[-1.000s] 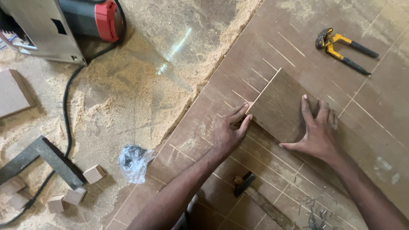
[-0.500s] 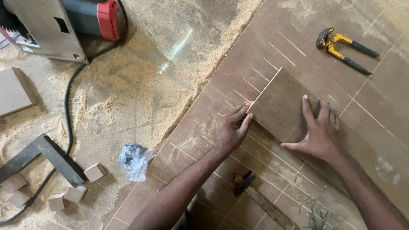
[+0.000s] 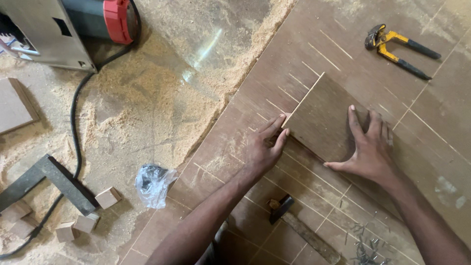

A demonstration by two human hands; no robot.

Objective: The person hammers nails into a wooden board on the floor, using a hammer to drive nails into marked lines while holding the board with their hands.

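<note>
A small brown plywood piece point(image 3: 320, 118) lies on a large brown plywood sheet point(image 3: 353, 49) scored with thin saw lines. My left hand point(image 3: 264, 149) rests on the sheet with its fingertips against the near-left corner of the small piece. My right hand point(image 3: 369, 148) lies flat, fingers spread, pressing on the small piece's right part. Neither hand holds anything.
Yellow-handled pincers point(image 3: 396, 46) lie on the sheet at the top right. A hammer point(image 3: 297, 225) and loose nails point(image 3: 365, 245) lie near my arms. On the sawdust-covered floor are a circular saw point(image 3: 64, 29) with black cord, a crumpled plastic bag point(image 3: 153, 184), small wood blocks point(image 3: 86, 216) and a steel square point(image 3: 51, 181).
My hands and the small plywood piece have stayed in place; only the view has drifted slightly.
</note>
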